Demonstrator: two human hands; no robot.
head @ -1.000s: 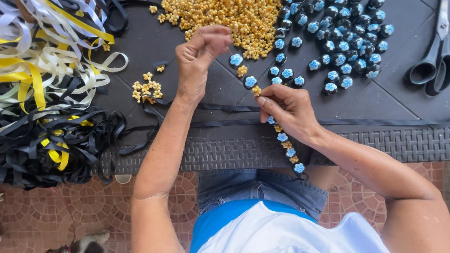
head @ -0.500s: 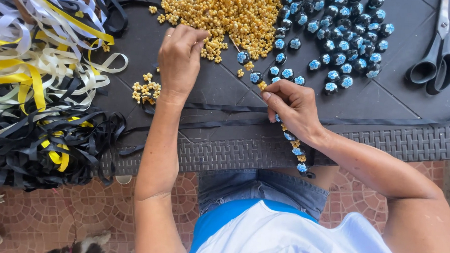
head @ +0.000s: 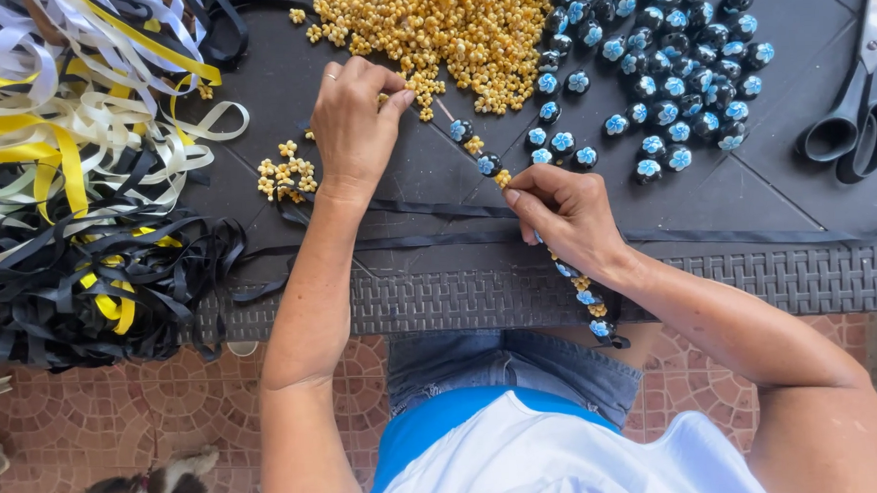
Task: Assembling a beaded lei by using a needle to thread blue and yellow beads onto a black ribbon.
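Note:
My left hand (head: 355, 123) rests at the near edge of a heap of small yellow beads (head: 450, 27), fingertips pinched together around the tip of a thin needle or thread. A string of beads (head: 479, 156) runs from there down to my right hand (head: 564, 216), which pinches it between thumb and fingers. The strung part alternates black beads with blue flowers and yellow beads; its tail (head: 588, 304) hangs over the table's front edge towards my lap. A pile of loose black beads with blue flowers (head: 665, 64) lies to the right of the yellow heap.
A dark table (head: 748, 197) with a woven edge carries everything. Tangled yellow, white and black ribbons (head: 77, 181) fill its left side. A small cluster of yellow beads (head: 285, 172) lies near my left wrist. Black scissors (head: 856, 96) lie far right. A furry animal (head: 146, 490) lies on the tiled floor.
My left hand came down from a raised position to the edge of the yellow heap. The strung tail has slid further down over the table edge.

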